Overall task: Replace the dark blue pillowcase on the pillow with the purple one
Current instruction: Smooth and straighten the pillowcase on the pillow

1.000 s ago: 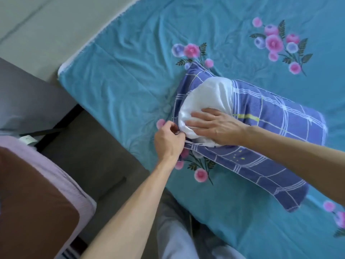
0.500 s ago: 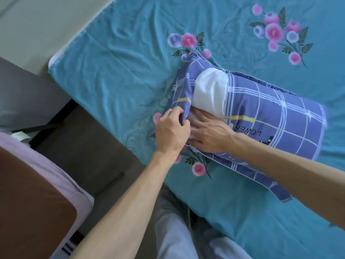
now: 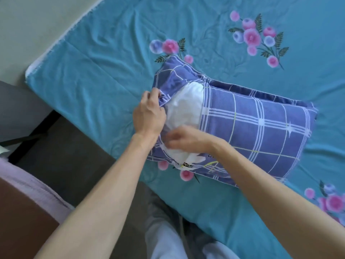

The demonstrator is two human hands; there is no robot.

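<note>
A bedroom in a home. Shown by a bed spread with a teal sheet point(image 3: 97, 75) printed with pink and blue flower sprays point(image 3: 255, 37), its pale edge at the corner, and a white pillow point(image 3: 184, 111) half inside a purple checked pillowcase point(image 3: 261, 128) lying on it. Beside the bed, dark floor point(image 3: 78, 161), a plain pale wall point(image 3: 33, 25), and a brown piece of furniture draped in lilac cloth point(image 3: 31, 186).

Dark lettering shows on the pillowcase point(image 3: 261, 128) just past the right wrist, but the arm covers most of it and none can be read. No other writing shows.
</note>
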